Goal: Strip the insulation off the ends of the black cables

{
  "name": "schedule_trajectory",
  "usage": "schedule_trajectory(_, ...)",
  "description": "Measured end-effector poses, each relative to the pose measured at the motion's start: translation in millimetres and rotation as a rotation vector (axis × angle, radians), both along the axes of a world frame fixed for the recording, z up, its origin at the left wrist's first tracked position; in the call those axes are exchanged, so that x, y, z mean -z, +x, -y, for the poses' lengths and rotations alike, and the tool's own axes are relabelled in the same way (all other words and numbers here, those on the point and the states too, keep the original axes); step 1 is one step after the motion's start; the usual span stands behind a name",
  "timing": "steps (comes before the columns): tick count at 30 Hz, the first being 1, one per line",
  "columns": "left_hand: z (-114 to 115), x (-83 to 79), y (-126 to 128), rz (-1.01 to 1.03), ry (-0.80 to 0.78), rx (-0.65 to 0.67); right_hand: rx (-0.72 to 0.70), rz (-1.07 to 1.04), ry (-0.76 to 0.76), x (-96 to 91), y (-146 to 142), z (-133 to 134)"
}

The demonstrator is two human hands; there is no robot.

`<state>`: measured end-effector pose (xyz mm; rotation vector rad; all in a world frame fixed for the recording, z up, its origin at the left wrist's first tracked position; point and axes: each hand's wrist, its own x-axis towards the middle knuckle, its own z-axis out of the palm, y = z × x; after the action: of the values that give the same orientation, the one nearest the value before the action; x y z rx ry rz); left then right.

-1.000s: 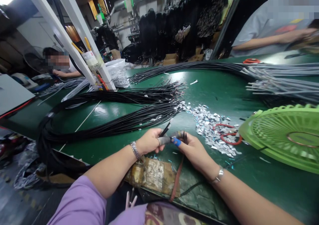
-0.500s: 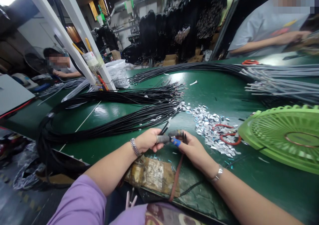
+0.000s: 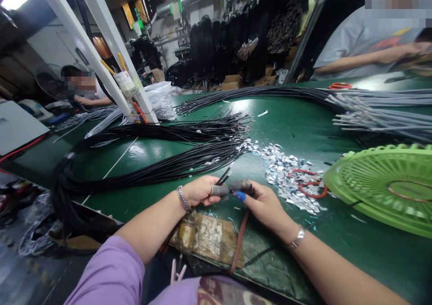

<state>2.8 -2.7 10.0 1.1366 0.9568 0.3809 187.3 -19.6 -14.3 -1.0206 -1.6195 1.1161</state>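
My left hand [image 3: 206,190] is closed around a thin black cable [image 3: 224,176], whose ends stick up past the thumb. Grey covers wrap some of its fingers. My right hand [image 3: 256,196] pinches close beside it, fingertips nearly touching the left ones; it wears grey finger covers and a blue wrap. What sits between the fingertips is too small and hidden to make out. Just below the hands lies a taped cardboard pad [image 3: 212,236] with a brown strap [image 3: 240,242] across it.
Black cable bundles [image 3: 162,163] curve over the green table [image 3: 286,111]. White and silver scraps [image 3: 281,174] surround red-handled scissors [image 3: 312,183]. A green fan [image 3: 388,188] stands at right, grey cables [image 3: 367,111] behind it. Two other people [image 3: 367,43] sit across the table.
The fingertips of my right hand have shifted and closed in slightly against the left ones. My left hand still grips the cable. The whole view has moved a little.
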Motion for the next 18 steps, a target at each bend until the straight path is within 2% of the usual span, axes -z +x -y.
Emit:
schedule_trajectory(5,-0.2,1.1,-1.1,0.031,0.007,0.012,0.015,-0.007,-0.06,-2.0,0.3,2.2)
schedule_trajectory(12,0.4,-0.9,-2.3,0.04,-0.001,0.066,-0.175,-0.162,-0.214,-3.6,2.0,-0.5)
schedule_trajectory(18,-0.6,-0.7,-3.2,-0.025,0.032,0.143,-0.359,-0.153,-0.291,-0.7,7.8,-6.7)
